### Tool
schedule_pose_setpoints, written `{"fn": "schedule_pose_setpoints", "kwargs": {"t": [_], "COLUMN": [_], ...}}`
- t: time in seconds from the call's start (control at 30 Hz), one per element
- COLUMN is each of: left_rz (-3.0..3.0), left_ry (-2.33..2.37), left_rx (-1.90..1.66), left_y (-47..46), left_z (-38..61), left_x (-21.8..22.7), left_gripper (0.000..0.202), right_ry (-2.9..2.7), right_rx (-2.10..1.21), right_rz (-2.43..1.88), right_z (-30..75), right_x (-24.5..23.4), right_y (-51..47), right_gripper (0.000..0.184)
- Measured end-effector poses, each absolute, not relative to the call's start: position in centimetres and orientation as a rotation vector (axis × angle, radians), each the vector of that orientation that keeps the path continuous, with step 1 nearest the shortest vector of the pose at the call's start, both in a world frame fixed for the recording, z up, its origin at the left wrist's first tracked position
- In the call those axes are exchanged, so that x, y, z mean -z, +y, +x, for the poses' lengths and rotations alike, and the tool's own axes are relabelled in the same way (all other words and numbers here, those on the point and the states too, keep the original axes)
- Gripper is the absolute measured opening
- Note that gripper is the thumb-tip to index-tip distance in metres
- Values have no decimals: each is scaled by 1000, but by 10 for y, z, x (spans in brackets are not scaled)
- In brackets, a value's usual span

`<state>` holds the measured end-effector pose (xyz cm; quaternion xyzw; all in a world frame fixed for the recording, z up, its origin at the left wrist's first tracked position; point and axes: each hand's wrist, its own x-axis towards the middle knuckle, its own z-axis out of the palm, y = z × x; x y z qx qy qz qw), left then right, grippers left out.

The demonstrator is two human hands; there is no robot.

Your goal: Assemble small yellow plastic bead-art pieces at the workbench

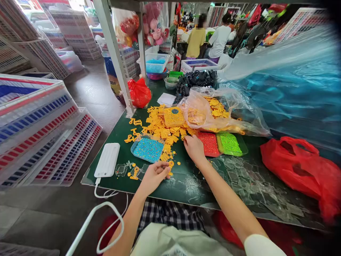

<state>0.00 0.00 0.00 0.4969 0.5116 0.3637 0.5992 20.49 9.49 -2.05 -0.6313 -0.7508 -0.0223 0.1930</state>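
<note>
My left hand (153, 176) pinches a small yellow plastic key-shaped piece (171, 167) at its fingertips, above the dark green table (170, 188). My right hand (194, 148) rests its fingertips on the table beside a heap of flat yellow plastic pieces (162, 129), next to a red bead tray (209, 144). Further trays hold blue beads (148, 149), green beads (229, 143) and yellow beads (174, 117). A clear bag of yellow pieces (213, 110) lies behind them. Scraps of clear plastic (247, 181) cover the table's right front.
A white power bank (107, 160) with a cable lies at the table's left edge. Red plastic bags lie at right (298, 170) and back (139, 93), near black parts (195, 81). Stacked plastic crates (39, 131) stand left. Two co-workers (195, 42) stand beyond the table.
</note>
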Motion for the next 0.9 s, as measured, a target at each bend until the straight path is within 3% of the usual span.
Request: {"fn": "schedule_pose_setpoints", "kwargs": {"t": [0.27, 0.5, 0.67, 0.9], "left_rz": [1223, 1626, 1643, 1659], "left_ry": [1344, 1539, 1481, 1549], "left_rx": [-815, -509, -358, -356], "left_y": [-18, -18, -6, -5], "left_z": [-16, -9, 14, 34], "left_x": [9, -4, -5, 9], "left_gripper": [38, 20, 22, 27], "right_ry": [-2188, -2171, -2076, -1930], "right_rx": [32, -216, -178, -186], "right_rz": [-1603, -1545, -1638, -1693], "right_z": [178, 161, 171, 172], "right_x": [33, 44, 49, 56], "right_y": [-24, -64, -71, -66], "right_gripper": [15, 39, 38, 21]}}
